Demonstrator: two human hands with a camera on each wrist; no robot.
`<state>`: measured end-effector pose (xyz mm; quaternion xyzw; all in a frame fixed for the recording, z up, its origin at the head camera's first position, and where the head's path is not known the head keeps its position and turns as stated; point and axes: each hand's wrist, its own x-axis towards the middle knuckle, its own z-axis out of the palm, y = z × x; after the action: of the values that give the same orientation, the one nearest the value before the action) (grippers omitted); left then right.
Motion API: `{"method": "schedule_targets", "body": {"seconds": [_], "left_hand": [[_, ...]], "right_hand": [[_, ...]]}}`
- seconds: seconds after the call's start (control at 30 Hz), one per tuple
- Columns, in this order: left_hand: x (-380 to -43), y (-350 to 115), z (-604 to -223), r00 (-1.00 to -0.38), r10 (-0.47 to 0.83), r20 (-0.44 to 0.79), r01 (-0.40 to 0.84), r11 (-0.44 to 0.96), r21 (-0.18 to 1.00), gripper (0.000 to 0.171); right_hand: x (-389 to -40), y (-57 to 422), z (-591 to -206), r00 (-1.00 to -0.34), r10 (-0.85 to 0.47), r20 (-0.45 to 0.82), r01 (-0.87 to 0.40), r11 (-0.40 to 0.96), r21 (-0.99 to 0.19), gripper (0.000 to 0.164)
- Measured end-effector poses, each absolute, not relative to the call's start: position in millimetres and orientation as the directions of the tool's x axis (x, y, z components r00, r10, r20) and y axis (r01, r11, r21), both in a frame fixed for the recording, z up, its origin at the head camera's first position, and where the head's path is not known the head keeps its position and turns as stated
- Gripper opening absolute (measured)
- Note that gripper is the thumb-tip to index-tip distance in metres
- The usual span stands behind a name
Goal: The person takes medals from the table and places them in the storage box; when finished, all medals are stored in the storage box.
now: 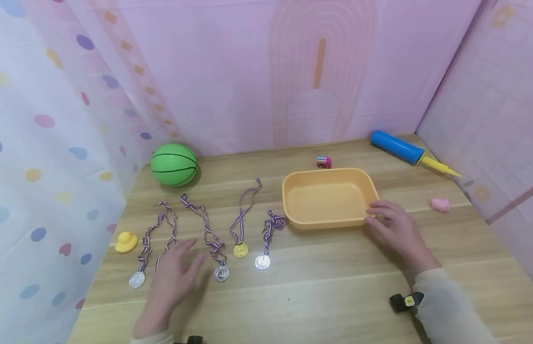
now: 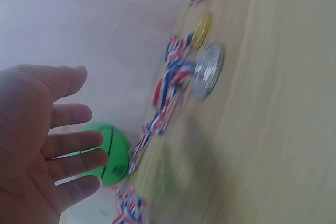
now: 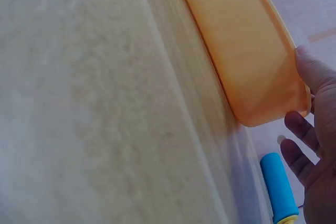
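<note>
Left hand (image 1: pixel 175 274): over the left of the worktop (image 1: pixel 301 298), fingers spread and holding nothing.
Medals (image 1: pixel 221 273): around and right of that hand, three silver-coloured and one gold in sight, ribbons trailing backward.
Yellow duck (image 1: pixel 126 242): left of the medals.
Right hand (image 1: pixel 399 231): thumb and fingers pinch the orange tray's (image 1: pixel 328 203) right front corner.
Orange tray: right of the medals.
Back: green ball (image 1: pixel 174 165) left, toy truck (image 1: pixel 324 162) behind the tray, blue pump (image 1: pixel 397 146) right.
</note>
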<state>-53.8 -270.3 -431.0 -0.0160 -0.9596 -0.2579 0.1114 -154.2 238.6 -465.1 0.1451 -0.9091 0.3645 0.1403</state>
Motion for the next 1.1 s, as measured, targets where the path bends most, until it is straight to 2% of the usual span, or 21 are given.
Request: {"method": "schedule_targets", "body": {"seconds": [0.13, 0.33, 0.63, 0.8, 1.1], "left_hand": [[-51, -294, -426, -0.976, -0.135, 0.171, -0.035, 0.872, 0.488, 0.047], [-45, -350, -428, -0.957, -0.285, 0.060, -0.232, 0.870, 0.435, 0.055], [-28, -402, -441, -0.931, -0.347, -0.117, -0.364, 0.846, 0.388, 0.071], [-23, -408, -446, -0.935, -0.335, -0.121, -0.355, 0.852, 0.386, 0.073], [-26, -409, -450, -0.956, -0.271, -0.114, -0.294, 0.873, 0.390, 0.065]], "right_hand": [[-156, 238, -470, -0.886, -0.183, 0.426, -0.427, 0.683, -0.593, 0.014], [-156, 241, -473, -0.880, -0.192, 0.434, -0.440, 0.672, -0.595, 0.012], [-158, 240, -471, -0.886, -0.198, 0.419, -0.439, 0.649, -0.622, 0.012], [-159, 241, -472, -0.884, -0.196, 0.423, -0.442, 0.644, -0.624, 0.013], [-159, 240, -473, -0.883, -0.205, 0.423, -0.447, 0.647, -0.618, 0.013]]}}
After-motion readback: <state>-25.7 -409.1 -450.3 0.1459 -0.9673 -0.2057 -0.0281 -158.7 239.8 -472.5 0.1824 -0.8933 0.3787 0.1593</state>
